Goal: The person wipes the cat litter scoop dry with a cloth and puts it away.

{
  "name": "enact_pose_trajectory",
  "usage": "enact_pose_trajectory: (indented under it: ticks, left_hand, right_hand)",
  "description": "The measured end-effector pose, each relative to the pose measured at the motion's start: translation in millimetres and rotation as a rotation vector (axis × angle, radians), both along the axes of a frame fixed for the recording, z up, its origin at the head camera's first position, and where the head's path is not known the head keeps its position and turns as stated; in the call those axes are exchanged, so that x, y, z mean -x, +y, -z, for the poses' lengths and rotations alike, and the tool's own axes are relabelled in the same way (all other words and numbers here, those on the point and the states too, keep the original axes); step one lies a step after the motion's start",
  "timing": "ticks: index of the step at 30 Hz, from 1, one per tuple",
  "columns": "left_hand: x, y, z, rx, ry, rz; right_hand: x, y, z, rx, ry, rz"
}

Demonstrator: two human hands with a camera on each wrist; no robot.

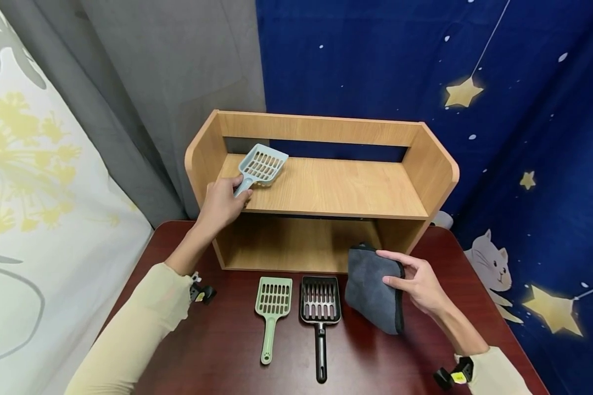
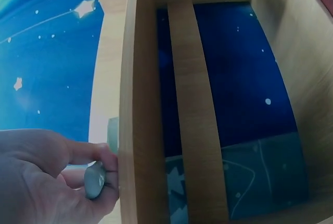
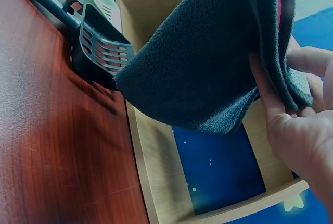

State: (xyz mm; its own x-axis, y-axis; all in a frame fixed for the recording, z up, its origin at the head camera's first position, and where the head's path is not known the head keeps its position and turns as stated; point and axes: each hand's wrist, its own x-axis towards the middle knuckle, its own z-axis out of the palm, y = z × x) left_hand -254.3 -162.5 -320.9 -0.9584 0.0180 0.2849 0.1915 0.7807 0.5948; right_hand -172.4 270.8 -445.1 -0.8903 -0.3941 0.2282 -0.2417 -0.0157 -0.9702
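Note:
A pale blue slotted litter scoop (image 1: 262, 164) is gripped by its handle in my left hand (image 1: 223, 202), over the left part of the wooden shelf's upper board (image 1: 336, 186). In the left wrist view, the butt of the scoop's handle (image 2: 94, 180) pokes out between the fingers, and the shelf's edge hides most of its head. My right hand (image 1: 420, 282) pinches a folded dark grey cloth (image 1: 373, 291) by its right side, in front of the shelf's lower right end. The right wrist view shows the cloth (image 3: 192, 62) hanging from thumb and fingers.
On the dark red table (image 1: 227, 340), a green slotted scoop (image 1: 270, 318) lies beside a black slotted scoop (image 1: 320, 329), both in front of the shelf with handles toward me. The shelf's side panels (image 1: 432, 170) rise at both ends. Behind stand grey and blue curtains (image 1: 356, 60).

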Motion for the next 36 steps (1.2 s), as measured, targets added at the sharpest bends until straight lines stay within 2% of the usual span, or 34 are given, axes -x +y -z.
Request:
enact_pose_trajectory:
  ticks: [8, 18, 23, 31, 36]
  left_hand:
    - [10.8, -2, -2.1, 0.003, -0.066, -0.022]
    - [18.0, 7, 0.3, 0.000, -0.050, -0.036]
    - [17.7, 13, 2.2, 0.022, -0.036, -0.017]
    - [14.5, 16, 4.0, 0.065, -0.061, -0.004]
    - [11.1, 13, 7.3, 0.031, 0.014, 0.014]
  right_hand:
    - [-0.8, 0, 2.2, 0.003, -0.002, 0.003]
    - [0.8, -3, 6.5, 0.002, -0.026, 0.016]
    - [0.0, -4, 10.0, -0.001, -0.027, 0.021]
    - [-1.1, -4, 10.6, 0.017, -0.021, 0.011]
    - [0.7, -3, 11.1, 0.056, -0.031, -0.011]
